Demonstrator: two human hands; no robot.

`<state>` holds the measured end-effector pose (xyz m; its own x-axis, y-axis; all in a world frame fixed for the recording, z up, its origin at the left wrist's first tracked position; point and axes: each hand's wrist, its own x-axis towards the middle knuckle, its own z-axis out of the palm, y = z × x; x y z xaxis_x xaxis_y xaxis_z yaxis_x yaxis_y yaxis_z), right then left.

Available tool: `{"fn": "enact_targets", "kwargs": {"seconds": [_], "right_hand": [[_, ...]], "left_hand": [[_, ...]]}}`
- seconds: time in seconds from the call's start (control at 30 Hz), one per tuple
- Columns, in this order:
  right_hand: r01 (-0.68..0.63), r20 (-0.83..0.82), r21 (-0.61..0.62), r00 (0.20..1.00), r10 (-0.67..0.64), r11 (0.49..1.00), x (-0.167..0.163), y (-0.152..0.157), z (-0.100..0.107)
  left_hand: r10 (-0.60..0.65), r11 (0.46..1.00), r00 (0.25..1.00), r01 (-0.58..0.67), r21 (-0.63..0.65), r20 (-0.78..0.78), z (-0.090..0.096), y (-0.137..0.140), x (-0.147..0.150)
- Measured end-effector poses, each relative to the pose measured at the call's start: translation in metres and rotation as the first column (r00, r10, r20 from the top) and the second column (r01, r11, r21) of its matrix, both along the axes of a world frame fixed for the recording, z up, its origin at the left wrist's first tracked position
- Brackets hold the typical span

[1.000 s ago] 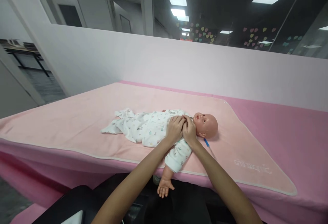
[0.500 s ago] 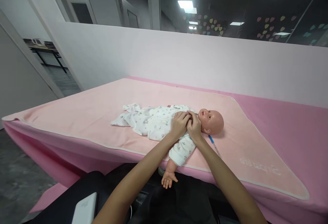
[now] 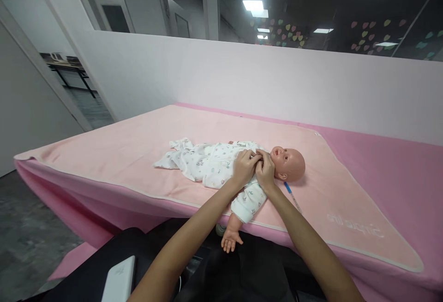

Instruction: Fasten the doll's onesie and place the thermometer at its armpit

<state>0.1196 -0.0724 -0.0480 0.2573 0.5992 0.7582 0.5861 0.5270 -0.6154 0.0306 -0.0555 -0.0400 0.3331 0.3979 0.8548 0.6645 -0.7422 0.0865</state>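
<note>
On its back lies a baby doll (image 3: 292,165), head to the right, in a white patterned romper (image 3: 218,166). My left hand (image 3: 245,166) and my right hand (image 3: 265,169) meet at the romper's neck and upper chest, just below the doll's chin. Both have bent fingers pressed together on the cloth there; the exact spot under the fingertips is hidden. The doll's near arm (image 3: 232,235) hangs over the table edge towards me. Beside its head, close to my right wrist, rests a thin thermometer-like stick with a blue end (image 3: 288,187).
A peach mat (image 3: 131,145) covers the pink-draped table (image 3: 398,163), with a white wall (image 3: 242,76) behind. A white power-bank-like block (image 3: 119,279) lies on my dark-clothed leg at lower left. A doorway opens at far left.
The whole view has shifted slightly, so everything sits a little further right. My fingers have moved only slightly at the romper's neckline; the doll lies as before.
</note>
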Motion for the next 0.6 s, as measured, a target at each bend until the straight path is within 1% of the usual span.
{"fn": "enact_targets", "kwargs": {"seconds": [0.2, 0.4, 0.5, 0.6], "right_hand": [[-0.058, 0.021, -0.013, 0.998, 0.059, 0.998, 0.0021, -0.0063, 0.004], [-0.014, -0.037, -0.005, 0.999, 0.014, 1.0, 0.0014, -0.0009, -0.0002], [-0.018, -0.05, -0.015, 0.999, 0.017, 1.0, 0.0009, -0.0001, -0.0021], [-0.006, -0.073, -0.012, 0.997, 0.005, 1.0, 0.0005, -0.0024, -0.0011]], "left_hand": [[0.022, 1.0, 1.0, -0.022, -0.021, 0.009, 0.0024, -0.0027, 0.0002], [0.017, 1.0, 1.0, -0.017, -0.009, 0.02, 0.0036, -0.0029, 0.0003], [0.009, 0.999, 1.0, -0.008, -0.04, 0.02, 0.0043, -0.003, -0.0001], [-0.046, 0.994, 0.999, 0.048, -0.102, 0.02, 0.0064, -0.0036, -0.0015]]}}
